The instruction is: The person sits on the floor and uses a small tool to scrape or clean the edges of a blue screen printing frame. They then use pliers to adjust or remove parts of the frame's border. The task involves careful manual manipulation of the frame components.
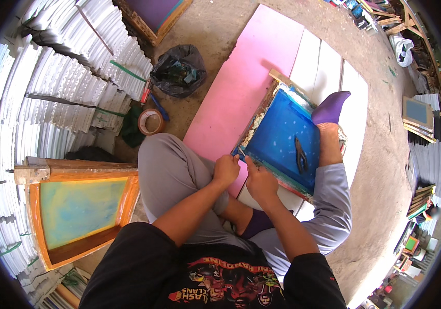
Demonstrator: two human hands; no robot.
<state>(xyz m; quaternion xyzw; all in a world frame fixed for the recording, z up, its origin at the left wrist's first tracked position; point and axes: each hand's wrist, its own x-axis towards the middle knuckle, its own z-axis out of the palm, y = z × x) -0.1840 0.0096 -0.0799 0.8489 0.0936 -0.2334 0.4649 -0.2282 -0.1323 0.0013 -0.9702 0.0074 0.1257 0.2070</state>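
Note:
A screen-printing frame with blue mesh [282, 129] lies tilted in front of me, its wooden sides crusted with paint. My left hand [226, 170] is closed at the frame's near left corner. My right hand [261, 180] sits just beside it, fingers curled at the same corner. A small thin light-coloured piece shows between the two hands, too small to name; what each hand grips is hidden by the fingers. On the mesh, towards its right side, rest dark pliers [301, 155]. My foot in a purple sock [330, 107] presses on the frame's right side.
Beneath the frame lie pink board [251, 67] and white boards [353, 92]. Left of me are stacked white sheets [60, 77], an orange-edged screen frame [84, 206], a tape roll [151, 122] and a black plastic bag [179, 71]. More frames [419, 113] stand far right.

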